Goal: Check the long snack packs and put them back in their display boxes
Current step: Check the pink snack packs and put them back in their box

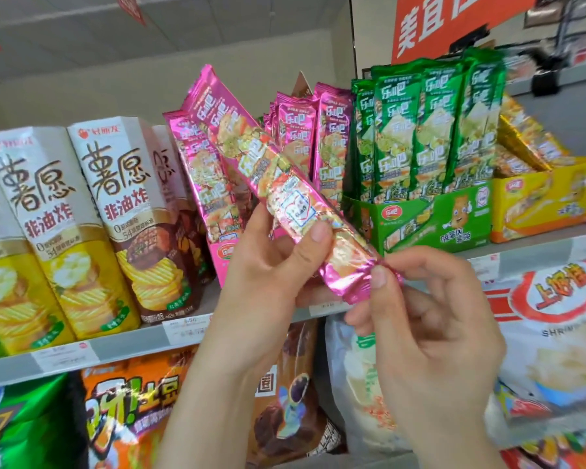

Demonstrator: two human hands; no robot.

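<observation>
I see a long, glossy foil pack [268,170] tilted before the shelf [132,346]. The left hand [268,262] wraps its lower part; the right hand [430,319] pinches the crimped end. The pink box [225,255] behind is mostly hidden, probably cardboard.

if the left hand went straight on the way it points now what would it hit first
Most likely the standing pink packs in the pink display box, just behind the held pink pack that the left hand grips. Depth is unclear, so this is a guess.
</observation>
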